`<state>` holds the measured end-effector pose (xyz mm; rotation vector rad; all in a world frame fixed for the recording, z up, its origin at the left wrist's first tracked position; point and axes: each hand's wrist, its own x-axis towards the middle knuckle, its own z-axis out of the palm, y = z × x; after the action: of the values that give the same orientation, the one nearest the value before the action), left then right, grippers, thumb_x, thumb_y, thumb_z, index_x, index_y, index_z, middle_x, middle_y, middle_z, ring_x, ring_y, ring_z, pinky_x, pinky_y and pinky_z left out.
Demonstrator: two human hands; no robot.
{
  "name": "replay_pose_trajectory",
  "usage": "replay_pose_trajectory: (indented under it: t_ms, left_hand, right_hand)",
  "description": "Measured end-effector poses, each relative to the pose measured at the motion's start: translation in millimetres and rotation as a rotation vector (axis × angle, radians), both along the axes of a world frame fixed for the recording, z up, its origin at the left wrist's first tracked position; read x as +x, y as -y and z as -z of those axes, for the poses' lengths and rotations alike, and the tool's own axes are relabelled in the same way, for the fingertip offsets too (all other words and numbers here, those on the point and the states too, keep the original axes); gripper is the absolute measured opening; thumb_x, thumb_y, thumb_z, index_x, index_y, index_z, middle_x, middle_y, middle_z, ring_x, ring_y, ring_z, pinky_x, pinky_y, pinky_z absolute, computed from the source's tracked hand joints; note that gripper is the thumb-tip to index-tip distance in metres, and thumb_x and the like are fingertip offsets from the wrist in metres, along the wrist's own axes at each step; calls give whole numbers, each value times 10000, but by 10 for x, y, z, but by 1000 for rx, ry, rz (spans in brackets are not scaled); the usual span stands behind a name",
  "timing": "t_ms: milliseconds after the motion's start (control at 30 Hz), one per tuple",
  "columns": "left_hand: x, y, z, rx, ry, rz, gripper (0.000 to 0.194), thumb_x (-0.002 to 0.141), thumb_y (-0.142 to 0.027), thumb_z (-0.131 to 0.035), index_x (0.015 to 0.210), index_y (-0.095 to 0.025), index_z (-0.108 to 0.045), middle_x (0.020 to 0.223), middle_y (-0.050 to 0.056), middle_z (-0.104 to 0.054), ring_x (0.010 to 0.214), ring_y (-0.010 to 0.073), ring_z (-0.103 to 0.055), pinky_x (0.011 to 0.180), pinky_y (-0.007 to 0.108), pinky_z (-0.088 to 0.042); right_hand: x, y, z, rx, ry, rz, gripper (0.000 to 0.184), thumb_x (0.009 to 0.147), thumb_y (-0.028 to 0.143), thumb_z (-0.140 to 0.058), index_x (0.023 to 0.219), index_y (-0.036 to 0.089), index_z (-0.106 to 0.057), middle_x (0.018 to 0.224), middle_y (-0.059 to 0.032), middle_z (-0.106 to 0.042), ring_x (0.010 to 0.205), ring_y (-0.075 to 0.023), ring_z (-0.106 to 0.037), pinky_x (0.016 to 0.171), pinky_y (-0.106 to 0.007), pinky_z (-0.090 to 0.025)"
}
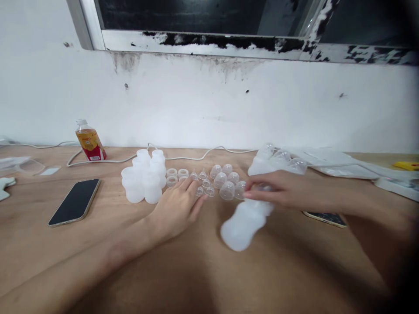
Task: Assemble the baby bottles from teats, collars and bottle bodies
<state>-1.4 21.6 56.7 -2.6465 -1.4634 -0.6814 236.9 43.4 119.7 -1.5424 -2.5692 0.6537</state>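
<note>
Toward 5 o'clock in the head view, a tilted, blurred white bottle [242, 229] is gripped near its upper end by the right hand [278, 186]. At 7 o'clock, the left hand [179, 201] stretches its fingers over pale rings [172, 175], near clear teats [207, 183]; whether it grips one, I cannot tell.

Below the dark window [203, 16] — its frame [209, 48] patchy black — a stained white wall [183, 104] runs down to a wooden desk [278, 270].
</note>
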Motion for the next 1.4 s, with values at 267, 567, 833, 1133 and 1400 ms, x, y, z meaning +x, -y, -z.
replay_pose_trajectory:
  t_ms: [267, 567, 833, 1133, 1400]
  left_hand:
    - [11, 13, 178, -188, -262, 24, 423, 712, -457, -485, 987, -139, -439, 882, 77, -588, 759, 239, -569, 609, 338, -451]
    - [-34, -160, 273, -12, -400, 79, 320, 724, -396, -431, 914, -141, -466, 841, 73, -592, 725, 248, -580, 587, 341, -445]
    - [-41, -193, 247, -78, -324, 42, 440, 728, -523, -391, 1009, -190, -449, 820, 62, -622, 685, 266, -597, 559, 340, -437]
    - [-214, -338, 174, -259, 139, -75, 554, 633, -664, -421, 894, -190, -543, 793, 42, -616, 753, 227, -571, 625, 292, -412]
    - [-176, -323, 228, -214, 313, -96, 523, 662, -598, -463, 947, -165, -532, 795, 45, -607, 737, 207, -555, 637, 293, -416]
  right_hand:
    - [-855, -15, 1075, 153, -539, 39, 389, 861, 403, -233, 695, 178, -504, 561, -5, -532, 482, -111, -485, 457, -235, -381]
    - [-829, -13, 1144, 246, -551, 39, 309, 851, 375, -318, 760, 164, -525, 643, -1, -537, 582, -111, -497, 532, -230, -376]
    - [-786, -50, 1157, 381, -494, -44, 320, 854, 365, -322, 802, 169, -569, 679, -17, -590, 594, -124, -524, 561, -246, -403]
    - [-547, -128, 861, 729, -378, 9, 337, 769, 370, -482, 1055, 191, -473, 983, -88, -557, 902, -208, -532, 766, -347, -427]
    - [-669, -110, 1132, 368, -223, -41, 479, 735, 357, -518, 1152, 197, -345, 1106, -107, -502, 871, -208, -552, 691, -339, -451]
